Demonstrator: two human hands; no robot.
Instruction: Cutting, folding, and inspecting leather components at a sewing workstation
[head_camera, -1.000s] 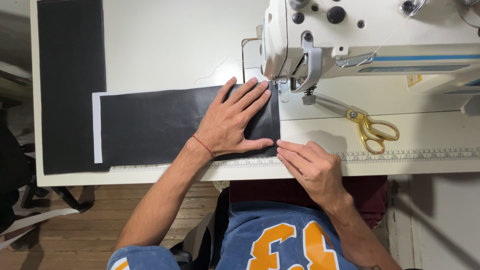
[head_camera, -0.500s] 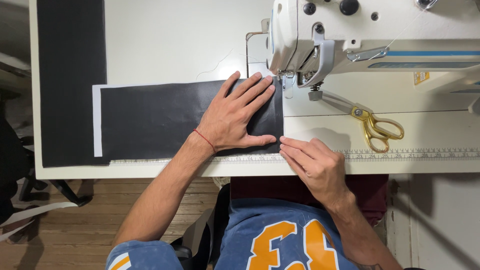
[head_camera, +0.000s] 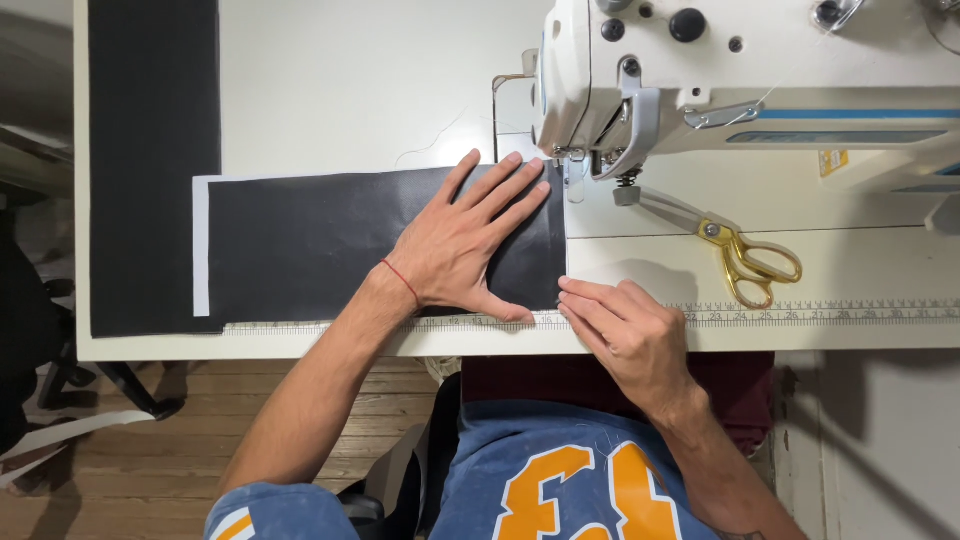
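The black fabric strip is pressed flat on the sewing table under the spread left hand; its near corner is touched by the right hand's fingertips. Alignment seems in hand; feeding toward the sewing machine beyond the fingers would demand a straight edge.

The fabric piece is laid on the desk, at nine o'clock of the sewing machine. The scissors are placed at three o'clock of the fabric piece, under the machine's arm.
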